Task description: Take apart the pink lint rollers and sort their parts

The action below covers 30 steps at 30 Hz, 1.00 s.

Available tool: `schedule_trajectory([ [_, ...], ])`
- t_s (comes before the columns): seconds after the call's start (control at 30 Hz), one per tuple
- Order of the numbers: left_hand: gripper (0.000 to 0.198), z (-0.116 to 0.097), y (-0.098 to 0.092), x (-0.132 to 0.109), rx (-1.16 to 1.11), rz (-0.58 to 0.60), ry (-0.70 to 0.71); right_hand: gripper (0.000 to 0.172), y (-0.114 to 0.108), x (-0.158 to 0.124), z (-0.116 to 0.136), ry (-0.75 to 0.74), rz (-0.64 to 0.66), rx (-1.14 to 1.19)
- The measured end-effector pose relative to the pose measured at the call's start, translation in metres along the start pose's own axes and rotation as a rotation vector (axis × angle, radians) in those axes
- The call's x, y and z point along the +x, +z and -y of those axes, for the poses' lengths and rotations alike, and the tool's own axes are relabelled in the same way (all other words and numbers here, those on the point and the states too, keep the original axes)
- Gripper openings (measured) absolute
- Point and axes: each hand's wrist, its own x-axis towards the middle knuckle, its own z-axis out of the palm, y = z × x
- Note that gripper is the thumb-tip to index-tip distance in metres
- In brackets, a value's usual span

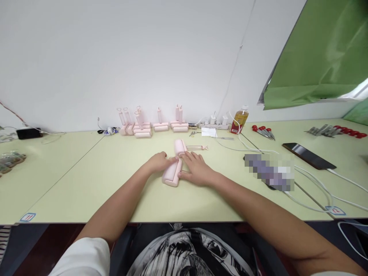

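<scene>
A pink roller cover (171, 174) lies on the pale green table (94, 180) between my hands. My left hand (159, 161) rests on its left side with fingers curled against it. My right hand (196, 168) lies on its right side, fingers stretched towards a pink lint roller (180, 147) with a clear handle (197, 147) just behind. Whether either hand grips the cover firmly I cannot tell.
Several pink lint rollers (149, 124) stand along the back wall. A power strip (214, 123), an amber bottle (239, 120), red-handled tools (263, 131), a phone (308, 155) and white cables (313, 180) occupy the right. A black box (28, 133) sits far left.
</scene>
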Motion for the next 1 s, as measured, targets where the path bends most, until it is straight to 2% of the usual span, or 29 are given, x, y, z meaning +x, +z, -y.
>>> schedule_trajectory([
  [0.07, 0.074, -0.005, 0.000, -0.006, -0.058, 0.116, -0.018, 0.084, 0.003, -0.005, 0.002, -0.019, 0.009, 0.020],
  [0.13, 0.069, -0.005, -0.006, -0.009, -0.157, 0.166, -0.030, 0.082, 0.002, -0.003, 0.000, -0.044, 0.021, 0.049],
  [0.27, 0.067, 0.007, -0.026, -0.003, -0.316, 0.066, -0.109, 0.082, -0.002, 0.006, -0.010, -0.055, 0.030, 0.061],
  [0.33, 0.062, 0.012, -0.033, 0.000, -0.302, 0.045, -0.119, 0.079, -0.003, 0.008, -0.014, -0.069, 0.026, 0.057],
  [0.43, 0.054, 0.014, -0.027, 0.001, -0.224, 0.108, -0.098, 0.071, -0.002, 0.009, -0.018, -0.099, 0.013, 0.071],
  [0.5, 0.053, 0.009, -0.017, -0.001, -0.235, 0.127, -0.068, 0.058, -0.002, 0.008, -0.018, -0.146, -0.002, 0.083],
  [0.6, 0.052, 0.002, -0.008, -0.004, -0.296, 0.076, -0.049, 0.033, -0.004, 0.007, -0.017, -0.210, -0.034, 0.099],
  [0.73, 0.058, 0.008, -0.021, 0.000, -0.282, -0.001, -0.063, 0.025, -0.008, 0.005, -0.017, -0.193, -0.041, 0.102],
  [0.83, 0.063, 0.027, -0.036, 0.011, -0.018, -0.231, -0.054, 0.024, -0.012, 0.003, -0.018, -0.149, 0.015, 0.085],
  [0.9, 0.060, 0.041, -0.042, 0.021, 0.215, -0.356, 0.005, 0.026, -0.014, 0.004, -0.020, -0.125, 0.020, 0.111],
  [1.0, 0.054, 0.056, -0.039, 0.035, 0.358, -0.360, 0.136, 0.029, -0.017, 0.010, -0.032, -0.056, -0.082, 0.151],
])
